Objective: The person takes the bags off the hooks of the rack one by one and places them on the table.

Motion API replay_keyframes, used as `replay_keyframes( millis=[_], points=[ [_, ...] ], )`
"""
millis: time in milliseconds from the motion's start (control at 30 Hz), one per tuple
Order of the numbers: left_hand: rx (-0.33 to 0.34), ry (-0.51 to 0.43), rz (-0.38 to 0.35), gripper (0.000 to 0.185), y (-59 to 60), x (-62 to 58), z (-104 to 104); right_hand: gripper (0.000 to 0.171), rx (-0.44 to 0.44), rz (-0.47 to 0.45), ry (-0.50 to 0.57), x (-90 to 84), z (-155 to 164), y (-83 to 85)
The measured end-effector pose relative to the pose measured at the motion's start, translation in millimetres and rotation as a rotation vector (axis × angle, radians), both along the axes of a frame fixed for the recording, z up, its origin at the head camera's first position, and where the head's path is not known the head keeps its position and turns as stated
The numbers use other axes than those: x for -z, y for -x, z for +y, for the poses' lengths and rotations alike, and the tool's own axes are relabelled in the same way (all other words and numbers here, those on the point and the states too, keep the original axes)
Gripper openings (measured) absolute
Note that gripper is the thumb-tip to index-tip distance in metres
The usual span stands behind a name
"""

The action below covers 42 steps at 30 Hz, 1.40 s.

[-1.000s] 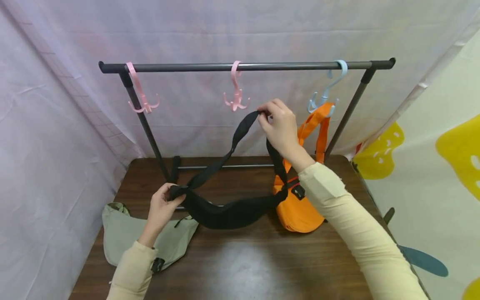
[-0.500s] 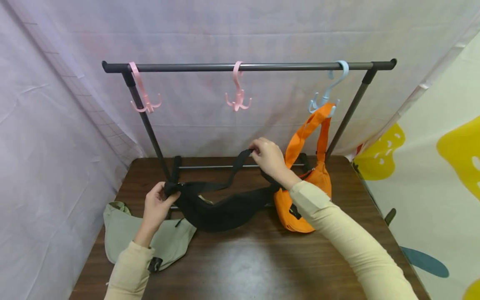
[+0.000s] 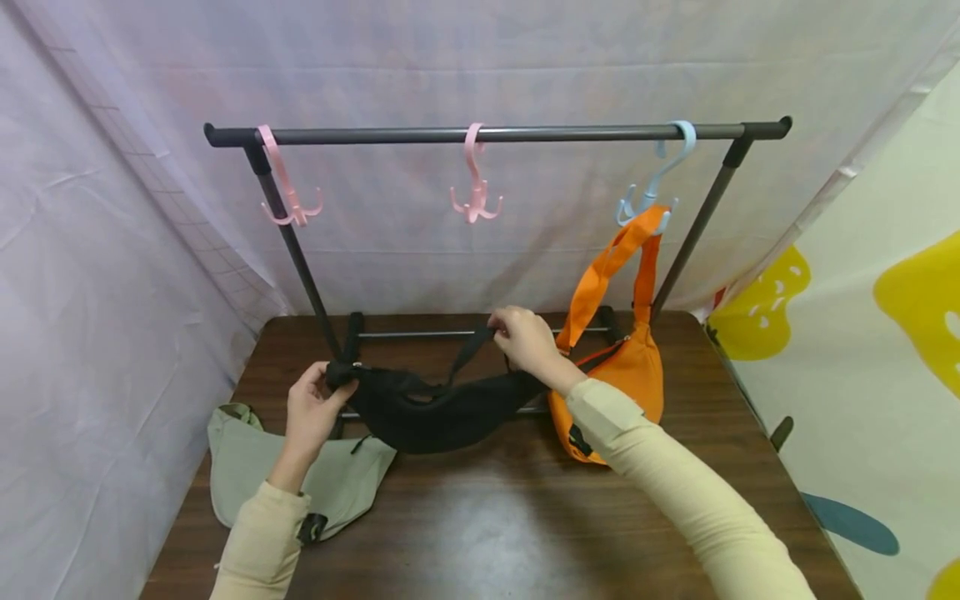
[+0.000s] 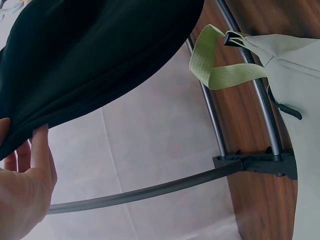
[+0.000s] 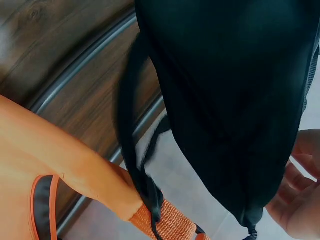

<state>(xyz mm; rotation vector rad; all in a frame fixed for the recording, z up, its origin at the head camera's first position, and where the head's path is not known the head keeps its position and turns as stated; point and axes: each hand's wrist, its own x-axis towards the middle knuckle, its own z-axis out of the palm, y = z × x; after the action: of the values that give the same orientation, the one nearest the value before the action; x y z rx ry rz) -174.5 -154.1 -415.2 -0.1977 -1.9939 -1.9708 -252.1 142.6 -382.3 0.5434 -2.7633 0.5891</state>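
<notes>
A black crossbody bag [image 3: 442, 419] is held up over the table in the head view, its body sagging between my hands. My left hand [image 3: 309, 410] pinches the bag's left end between thumb and fingers. Thumb and fingertips of my right hand [image 3: 527, 343] pinch the black strap [image 3: 467, 353] above the bag's right end. The left wrist view shows the left fingers [image 4: 40, 150] at the edge of the dark fabric [image 4: 95, 55]. In the right wrist view, the right hand [image 5: 297, 197] is by the bag's tapered end, with a loose strap [image 5: 129, 100] hanging beside it.
A dark rack bar [image 3: 382, 136] carries two pink hooks, left [image 3: 291, 200] and middle [image 3: 476, 192], and a blue hook [image 3: 652, 179]. An orange bag [image 3: 637, 371] hangs from the blue hook. A grey-green bag [image 3: 345, 483] lies on the wooden table [image 3: 480, 533] at left.
My right hand has come down and slightly left, lowering the strap toward the bag, so the loop has collapsed. My left hand has shifted slightly left, still gripping its end.
</notes>
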Motion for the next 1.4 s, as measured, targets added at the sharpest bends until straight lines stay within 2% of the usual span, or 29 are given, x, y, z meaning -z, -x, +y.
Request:
replay_keyframes(
  millis=[200,400,567,733,833,967,1100,1200,1400],
  points=[
    [-0.011,-0.054,0.017,0.03,0.6,0.3,2.4,0.017,-0.003,-0.016,-0.013,1.5,-0.6,-1.2],
    [-0.072,-0.021,0.035,0.033,1.4,-2.7,3.5,0.016,0.006,-0.009,0.005,-9.4,0.7,-8.0],
    [-0.109,-0.032,0.046,0.038,2.6,-3.7,2.4,0.021,0.017,0.04,0.166,-22.1,8.2,-21.9],
    [-0.132,-0.034,0.038,0.038,2.6,-4.6,-0.5,0.037,0.07,0.09,0.364,-25.5,24.0,-39.4],
    [-0.146,-0.05,0.019,0.035,1.9,-4.6,-3.9,0.045,0.091,0.1,0.467,-15.8,31.3,-49.4],
    [-0.162,-0.082,0.026,0.032,-0.3,-7.0,-7.6,0.05,0.124,0.078,0.587,11.1,33.0,-60.6],
    [-0.151,-0.105,0.065,0.031,-1.7,-10.0,-8.4,0.052,0.141,-0.012,0.692,40.5,29.1,-67.1],
    [-0.139,-0.123,0.076,0.032,-1.8,-11.3,-7.5,0.056,0.143,-0.097,0.779,56.1,24.9,-67.8],
    [-0.138,-0.139,0.064,0.033,-2.5,-13.0,-4.3,0.059,0.137,-0.232,0.988,59.0,12.7,-65.9]
  ],
)
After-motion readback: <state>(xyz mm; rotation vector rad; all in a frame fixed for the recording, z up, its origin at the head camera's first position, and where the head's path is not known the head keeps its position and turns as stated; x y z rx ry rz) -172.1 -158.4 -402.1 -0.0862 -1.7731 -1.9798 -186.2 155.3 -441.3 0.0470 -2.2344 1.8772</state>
